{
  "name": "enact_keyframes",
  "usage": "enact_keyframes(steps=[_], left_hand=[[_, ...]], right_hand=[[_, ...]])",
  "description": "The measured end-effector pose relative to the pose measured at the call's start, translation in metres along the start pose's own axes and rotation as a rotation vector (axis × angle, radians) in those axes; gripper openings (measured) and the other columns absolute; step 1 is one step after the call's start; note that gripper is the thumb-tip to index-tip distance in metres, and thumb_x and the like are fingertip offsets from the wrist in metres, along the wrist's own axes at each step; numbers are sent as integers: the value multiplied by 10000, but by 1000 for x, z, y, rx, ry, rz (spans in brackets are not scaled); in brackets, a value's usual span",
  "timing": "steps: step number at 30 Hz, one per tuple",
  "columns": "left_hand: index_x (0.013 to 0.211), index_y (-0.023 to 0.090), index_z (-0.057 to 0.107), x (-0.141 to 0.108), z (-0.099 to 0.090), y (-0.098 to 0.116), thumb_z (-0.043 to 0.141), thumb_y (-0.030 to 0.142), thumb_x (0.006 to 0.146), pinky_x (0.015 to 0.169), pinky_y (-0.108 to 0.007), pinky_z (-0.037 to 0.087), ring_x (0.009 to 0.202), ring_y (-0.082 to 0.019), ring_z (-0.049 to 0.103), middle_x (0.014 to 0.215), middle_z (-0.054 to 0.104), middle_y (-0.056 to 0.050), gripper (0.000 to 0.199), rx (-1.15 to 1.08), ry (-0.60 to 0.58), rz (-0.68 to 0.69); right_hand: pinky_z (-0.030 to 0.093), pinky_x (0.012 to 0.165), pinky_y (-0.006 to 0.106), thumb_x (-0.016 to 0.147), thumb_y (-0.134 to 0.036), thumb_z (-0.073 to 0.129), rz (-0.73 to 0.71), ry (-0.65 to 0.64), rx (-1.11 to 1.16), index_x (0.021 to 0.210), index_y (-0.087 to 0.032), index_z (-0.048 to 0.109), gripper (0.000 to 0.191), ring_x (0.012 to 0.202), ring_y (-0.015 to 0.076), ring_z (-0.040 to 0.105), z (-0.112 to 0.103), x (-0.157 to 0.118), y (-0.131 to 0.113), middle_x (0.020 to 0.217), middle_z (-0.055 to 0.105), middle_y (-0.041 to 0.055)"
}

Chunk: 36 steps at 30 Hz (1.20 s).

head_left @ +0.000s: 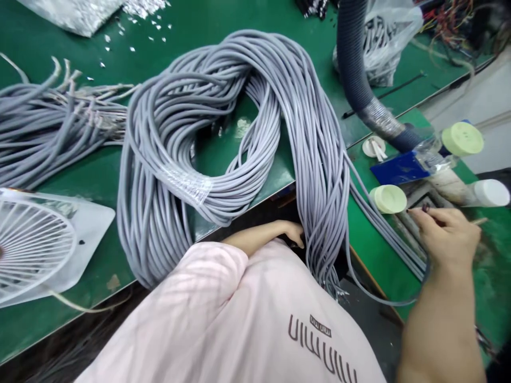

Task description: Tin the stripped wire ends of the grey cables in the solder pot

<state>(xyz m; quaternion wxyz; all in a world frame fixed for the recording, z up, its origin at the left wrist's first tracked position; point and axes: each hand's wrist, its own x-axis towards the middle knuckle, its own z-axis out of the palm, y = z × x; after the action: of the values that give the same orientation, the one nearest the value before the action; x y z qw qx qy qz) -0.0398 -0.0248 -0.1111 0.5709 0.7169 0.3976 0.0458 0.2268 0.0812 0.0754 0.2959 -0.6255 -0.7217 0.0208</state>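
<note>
A large coil of grey cables (247, 194) lies on the bench, with clear wrap around its front. Its long tail of grey cables (319, 159) hangs over the bench edge. My left hand (293, 233) is low beside this tail, its fingers bent and partly hidden, so a grip on the cables cannot be made out. Over the green side bench, my right hand (449, 234) is closed in a pinch. A pale stick-like tip (479, 221) shows behind its knuckles. What the fingertips hold is too small to name. One loose grey cable (393, 303) curves up towards the right wrist.
Cables with stripped ends (96, 117) lie left, above a white fan (35, 244). A dark flexible hose (353, 58) comes down at the right. Near it are light-green lids (390, 199), a blue box (401, 169) and a plastic bag of parts (383, 48).
</note>
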Motion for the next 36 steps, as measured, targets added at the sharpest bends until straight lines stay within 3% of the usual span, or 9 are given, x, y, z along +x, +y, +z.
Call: enact_keyframes(steps=[4, 6, 13, 16, 20, 25, 29, 32, 36], left_hand=[[733, 145, 742, -12, -7, 14, 740, 285, 670, 685, -250, 496, 658, -167, 631, 674, 718, -14, 153, 52, -171, 3], [678, 133, 737, -18, -12, 25, 711, 298, 715, 648, -243, 477, 622, -159, 613, 641, 707, -28, 171, 101, -221, 32], [826, 177, 757, -43, -36, 79, 605, 403, 824, 575, -198, 404, 638, -118, 611, 767, 738, -19, 272, 212, -342, 202], [813, 176, 748, -56, -47, 101, 588, 416, 836, 572, -205, 397, 626, -118, 611, 746, 732, -23, 290, 222, -325, 246], [1014, 199, 705, -67, -56, 119, 580, 384, 855, 701, -174, 445, 790, -110, 664, 905, 743, -13, 274, 51, -160, 387], [1058, 206, 670, -56, -56, 131, 477, 381, 915, 963, -271, 427, 1001, -147, 634, 1042, 715, -63, 297, 129, 331, 580], [1027, 192, 653, -27, -46, 130, 529, 332, 897, 1073, -407, 347, 1035, -179, 634, 1027, 713, -73, 228, 252, 647, 728], [1066, 190, 630, -9, -36, 125, 540, 309, 899, 1041, -418, 359, 1004, -179, 643, 1018, 716, -64, 225, 341, 760, 751], [998, 201, 651, 1, -28, 119, 541, 252, 891, 1015, -404, 362, 862, -155, 659, 897, 728, -28, 161, 453, 830, 767]], right_hand=[[403, 620, 294, 624, -195, 782, 21, -162, -116, 616, -146, 699, 97, 604, 131, 536, 8, 18, -8, 641, 620, 48], [383, 636, 291, 690, -239, 734, -7, -237, -114, 651, -135, 711, 113, 633, 130, 521, 9, 23, -15, 659, 606, 42], [350, 659, 301, 772, -253, 614, -31, -392, -241, 709, -160, 723, 156, 693, 175, 491, 22, 32, -21, 701, 563, 42], [345, 668, 308, 804, -263, 584, -6, -445, -322, 781, -152, 739, 191, 736, 191, 507, 27, 33, -23, 773, 581, 66], [331, 653, 313, 830, -268, 558, 2, -477, -391, 841, -148, 747, 224, 769, 205, 519, 29, 32, -27, 845, 593, 89], [321, 637, 307, 831, -277, 553, -33, -433, -385, 804, -155, 739, 224, 747, 194, 508, 13, 30, -25, 821, 582, 77], [328, 631, 301, 816, -292, 558, -25, -355, -393, 716, -152, 720, 236, 711, 182, 499, -16, 29, -3, 748, 562, 58], [355, 652, 301, 801, -296, 570, 78, -323, -461, 701, -151, 715, 228, 730, 191, 519, -33, 27, 23, 755, 583, 63], [393, 692, 303, 800, -295, 579, 235, -336, -544, 745, -147, 727, 216, 804, 217, 572, -40, 24, 50, 849, 646, 95]])
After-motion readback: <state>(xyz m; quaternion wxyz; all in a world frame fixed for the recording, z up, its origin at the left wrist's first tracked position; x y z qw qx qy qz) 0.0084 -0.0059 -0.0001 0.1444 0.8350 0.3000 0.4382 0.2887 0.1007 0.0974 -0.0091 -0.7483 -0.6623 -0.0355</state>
